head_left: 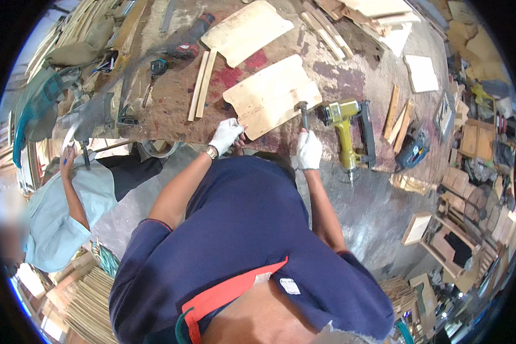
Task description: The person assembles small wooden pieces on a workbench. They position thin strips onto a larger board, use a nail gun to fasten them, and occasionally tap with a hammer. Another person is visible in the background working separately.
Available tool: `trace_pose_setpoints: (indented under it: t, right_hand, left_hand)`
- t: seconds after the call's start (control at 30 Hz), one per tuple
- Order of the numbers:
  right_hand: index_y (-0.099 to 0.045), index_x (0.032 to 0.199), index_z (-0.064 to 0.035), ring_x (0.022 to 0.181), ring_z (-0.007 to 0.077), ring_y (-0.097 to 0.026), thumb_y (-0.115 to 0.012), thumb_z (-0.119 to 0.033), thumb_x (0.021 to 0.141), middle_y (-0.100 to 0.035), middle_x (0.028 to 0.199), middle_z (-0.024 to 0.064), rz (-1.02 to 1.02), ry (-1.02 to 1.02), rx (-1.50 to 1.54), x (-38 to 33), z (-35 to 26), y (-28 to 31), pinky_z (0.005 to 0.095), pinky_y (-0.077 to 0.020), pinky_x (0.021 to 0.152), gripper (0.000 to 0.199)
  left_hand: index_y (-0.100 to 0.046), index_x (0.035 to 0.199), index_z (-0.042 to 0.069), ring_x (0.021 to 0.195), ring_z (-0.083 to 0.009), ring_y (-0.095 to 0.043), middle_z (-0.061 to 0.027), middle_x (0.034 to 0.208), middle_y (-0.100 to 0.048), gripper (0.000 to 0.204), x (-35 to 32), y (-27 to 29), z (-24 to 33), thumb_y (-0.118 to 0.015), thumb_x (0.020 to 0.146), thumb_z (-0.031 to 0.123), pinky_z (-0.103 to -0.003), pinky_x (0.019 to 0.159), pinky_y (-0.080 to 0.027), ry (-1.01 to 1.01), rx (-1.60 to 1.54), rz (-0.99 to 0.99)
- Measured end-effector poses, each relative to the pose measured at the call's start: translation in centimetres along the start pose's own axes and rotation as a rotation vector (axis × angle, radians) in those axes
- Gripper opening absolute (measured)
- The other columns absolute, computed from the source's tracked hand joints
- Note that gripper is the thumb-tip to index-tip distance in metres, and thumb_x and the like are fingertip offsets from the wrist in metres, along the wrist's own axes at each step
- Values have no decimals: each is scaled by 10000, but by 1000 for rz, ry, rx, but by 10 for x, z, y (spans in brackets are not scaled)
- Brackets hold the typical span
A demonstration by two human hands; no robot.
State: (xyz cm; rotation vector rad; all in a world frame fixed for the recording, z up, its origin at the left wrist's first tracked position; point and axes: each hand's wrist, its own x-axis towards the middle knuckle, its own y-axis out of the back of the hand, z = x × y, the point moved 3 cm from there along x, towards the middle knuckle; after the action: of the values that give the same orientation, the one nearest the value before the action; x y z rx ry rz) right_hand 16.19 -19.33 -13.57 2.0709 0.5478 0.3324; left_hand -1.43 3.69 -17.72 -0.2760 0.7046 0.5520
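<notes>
A pale wooden board point(269, 100) with wavy-cut ends lies at the near edge of the worktable. My left hand point(227, 135), in a white glove with bare fingertips, grips the board's near left corner. In my right hand point(309, 151), also gloved, is the handle of a hammer point(304, 114). The hammer's dark head rests on or just above the board's right part; which one I cannot tell. Just right of the hammer lies a yellow-green nail gun point(344, 129) with a black magazine.
Beyond the board lies a similar board point(246, 31). Two thin wooden strips point(202, 86) sit to its left, near a cordless drill point(183, 50). Wood offcuts point(400, 120) and a blue power tool point(413, 150) are at right. Another person point(74, 195) works at left.
</notes>
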Motion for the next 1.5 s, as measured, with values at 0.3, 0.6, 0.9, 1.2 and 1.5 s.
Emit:
trace_pose_setpoints:
  t: [0.3, 0.6, 0.9, 1.2, 1.5]
  right_hand:
    - [-633, 926, 7, 604, 369, -610, -483, -298, 1066, -618, 695, 251, -296, -153, 270, 34, -25, 2, 450, -452, 578, 368]
    - [-668, 879, 37, 617, 396, -606, -481, -334, 1061, -597, 676, 262, -450, 144, 268, 51, -65, -23, 462, -452, 585, 453]
    - [-634, 821, 16, 574, 405, -617, -510, -253, 1057, -570, 616, 251, -318, 415, 127, 48, -78, -24, 473, -445, 535, 379]
    - [-662, 869, 7, 699, 483, -651, -491, -341, 1054, -626, 696, 294, -372, 238, 118, 44, -72, -24, 551, -487, 607, 430]
    - [-619, 799, 26, 553, 276, -505, -468, -335, 1071, -532, 617, 208, -325, 187, 406, 53, -77, -16, 431, -410, 553, 477]
  left_hand:
    - [-574, 883, 20, 508, -168, -659, -97, 697, -659, 268, 0, -2, 1, -670, 988, 246, -282, 427, -515, 12, 29, 51]
    - [-607, 870, -20, 482, -188, -661, -136, 711, -699, 363, -1, -8, 4, -688, 962, 322, -303, 410, -520, 4, 57, 119]
    - [-614, 879, 23, 498, -170, -667, -117, 737, -712, 352, -3, -6, 12, -671, 969, 359, -289, 406, -501, 7, 52, 104]
    - [-611, 895, -6, 488, -180, -658, -114, 718, -697, 347, 0, -6, 6, -665, 978, 327, -298, 431, -522, 35, 86, 93]
    - [-613, 867, -49, 494, -224, -676, -164, 731, -714, 332, -5, -8, 12, -661, 964, 265, -346, 409, -531, -38, 12, 94]
